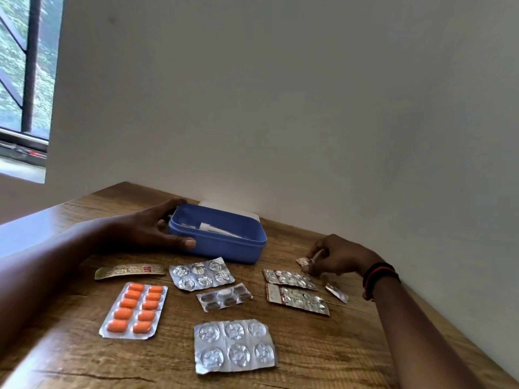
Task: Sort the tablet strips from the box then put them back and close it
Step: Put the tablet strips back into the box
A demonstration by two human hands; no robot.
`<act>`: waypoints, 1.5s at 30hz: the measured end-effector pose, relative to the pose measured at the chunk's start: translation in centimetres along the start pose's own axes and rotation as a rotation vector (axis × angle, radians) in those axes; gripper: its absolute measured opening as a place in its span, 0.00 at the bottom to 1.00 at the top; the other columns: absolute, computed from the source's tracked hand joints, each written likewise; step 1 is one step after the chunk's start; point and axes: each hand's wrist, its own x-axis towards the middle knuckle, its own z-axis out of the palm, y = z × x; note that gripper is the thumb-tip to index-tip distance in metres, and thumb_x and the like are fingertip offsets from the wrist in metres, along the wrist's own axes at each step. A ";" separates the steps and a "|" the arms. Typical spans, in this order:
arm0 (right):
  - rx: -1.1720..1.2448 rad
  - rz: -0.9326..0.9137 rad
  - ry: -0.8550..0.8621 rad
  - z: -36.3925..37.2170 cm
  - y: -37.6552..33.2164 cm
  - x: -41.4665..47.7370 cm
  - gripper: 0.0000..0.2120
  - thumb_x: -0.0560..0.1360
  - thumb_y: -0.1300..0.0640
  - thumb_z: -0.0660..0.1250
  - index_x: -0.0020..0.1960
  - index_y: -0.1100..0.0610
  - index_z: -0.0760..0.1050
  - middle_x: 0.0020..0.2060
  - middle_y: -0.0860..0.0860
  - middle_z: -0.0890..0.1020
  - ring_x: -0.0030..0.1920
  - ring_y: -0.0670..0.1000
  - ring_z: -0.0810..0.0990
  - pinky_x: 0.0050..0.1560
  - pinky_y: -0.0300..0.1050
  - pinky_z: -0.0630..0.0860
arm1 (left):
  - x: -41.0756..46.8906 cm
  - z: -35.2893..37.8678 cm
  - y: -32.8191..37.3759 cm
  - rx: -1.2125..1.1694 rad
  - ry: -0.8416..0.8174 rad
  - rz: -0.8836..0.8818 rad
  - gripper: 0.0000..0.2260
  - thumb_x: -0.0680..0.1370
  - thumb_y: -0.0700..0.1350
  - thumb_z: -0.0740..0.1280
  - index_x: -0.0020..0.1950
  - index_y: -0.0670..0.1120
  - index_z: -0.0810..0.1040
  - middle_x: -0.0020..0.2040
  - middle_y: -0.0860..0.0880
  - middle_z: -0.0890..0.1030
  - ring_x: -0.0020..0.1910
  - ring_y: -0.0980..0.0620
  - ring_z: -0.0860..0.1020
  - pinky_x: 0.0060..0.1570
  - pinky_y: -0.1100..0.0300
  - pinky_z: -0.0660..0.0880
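Blue rounded plastic box open on wood-grain table, white packet inside | L hand grips its left end | R hand pinches small crinkled foil scrap | silver foil strips flat nearby, incl. orange-tablet strip

The brown wooden worktop holds an open blue plastic box at the back by the wall, with a flat white lid just behind it. In front lie a long gold strip, a silver strip of orange tablets, a silver strip with six round bumps, a small silver strip with dark tablets and a big silver six-bump strip. On the right, a long silver strip lies just beside a longer red-ended silver strip, with a little silver foil piece near them.
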 end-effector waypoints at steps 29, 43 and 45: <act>0.290 -0.771 0.846 2.2 -5.7 -0.4 0.07 0.65 0.70 0.77 0.38 0.62 0.81 0.40 0.51 0.85 0.44 0.45 0.83 0.45 0.35 0.80 | -2.3 -1.1 4.3 -0.067 -0.084 -0.054 0.49 0.51 0.77 0.72 0.66 0.68 0.55 0.61 0.62 0.70 0.59 0.58 0.71 0.48 0.66 0.70; 0.260 -0.845 0.749 5.0 -7.8 0.1 0.06 0.69 0.65 0.75 0.44 0.58 0.84 0.43 0.49 0.85 0.44 0.43 0.83 0.49 0.36 0.79 | -2.6 -1.2 4.4 -0.039 -0.087 -0.064 0.59 0.48 0.78 0.71 0.76 0.63 0.55 0.70 0.55 0.71 0.62 0.55 0.70 0.57 0.58 0.71; 0.203 -0.817 0.686 5.2 -8.0 0.3 0.06 0.70 0.64 0.74 0.47 0.58 0.85 0.46 0.50 0.85 0.46 0.44 0.83 0.52 0.37 0.78 | -2.5 -1.2 4.4 -0.044 -0.080 -0.079 0.58 0.50 0.76 0.72 0.77 0.62 0.55 0.71 0.54 0.71 0.62 0.55 0.70 0.57 0.58 0.71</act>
